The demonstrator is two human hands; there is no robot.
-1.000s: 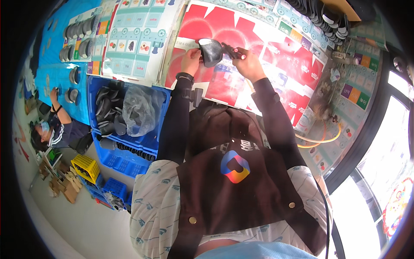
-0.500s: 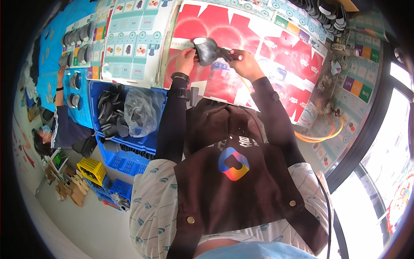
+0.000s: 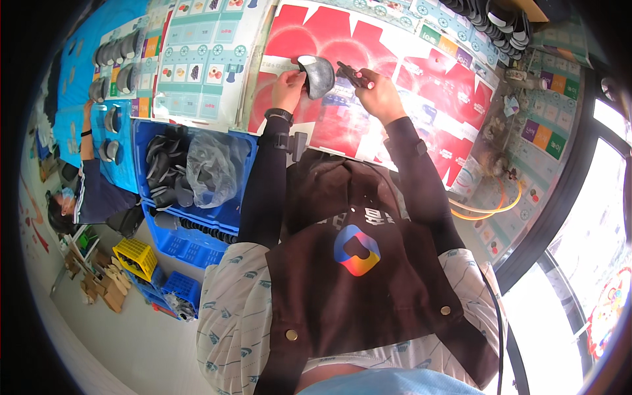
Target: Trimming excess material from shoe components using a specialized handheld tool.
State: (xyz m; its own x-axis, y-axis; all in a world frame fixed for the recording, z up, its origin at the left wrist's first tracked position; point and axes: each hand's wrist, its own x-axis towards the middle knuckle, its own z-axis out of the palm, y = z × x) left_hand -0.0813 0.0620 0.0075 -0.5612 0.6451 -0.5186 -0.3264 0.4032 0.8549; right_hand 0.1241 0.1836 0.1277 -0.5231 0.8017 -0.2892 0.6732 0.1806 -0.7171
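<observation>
My left hand (image 3: 288, 91) grips the left edge of a curved, shell-like dark grey piece (image 3: 320, 78) above the red-printed sheets (image 3: 342, 131). The piece has a pale lower-left rim and a glossy bulging face. To its right, my right hand (image 3: 380, 97) is closed round a slim black hand tool (image 3: 352, 74) with reddish ends near the fingers. The tool's tip points up and left toward the piece, with a gap between them. Its exact kind is not clear.
A blue crate (image 3: 247, 148) at left holds similar dark pieces and a clear plastic bag (image 3: 214, 172). Orange hose (image 3: 490, 212) loops at the right. More dark pieces (image 3: 503, 26) are stacked at the far right. A co-worker (image 3: 99, 178) reaches over the blue table at far left.
The tool in my right hand has drawn away from the dark piece, opening a gap. My left hand has shifted slightly right and tilted the piece more upright.
</observation>
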